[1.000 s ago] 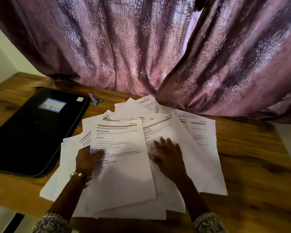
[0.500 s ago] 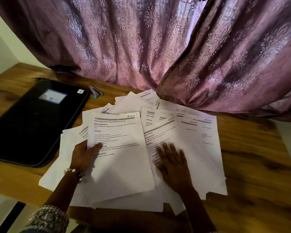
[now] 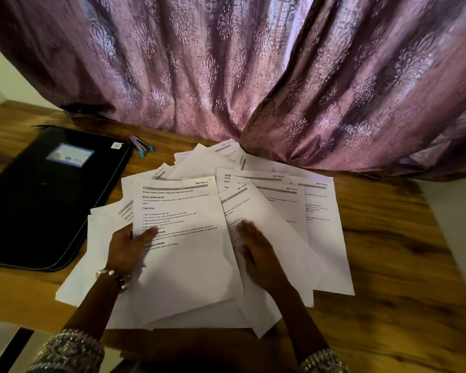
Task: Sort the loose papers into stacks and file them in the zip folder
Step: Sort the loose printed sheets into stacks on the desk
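The left hand (image 3: pixel 127 249) pinches the top sheet (image 3: pixel 183 249) mid-frame, thumb on top; the right hand (image 3: pixel 258 254), fingers flat, should hold down the papers (image 3: pixel 320 238) while it lifts slowly.

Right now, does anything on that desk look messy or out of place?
Yes: the loose papers lie fanned and overlapping at mixed angles, some tucked under the curtain. The zip folder lies closed beside them.
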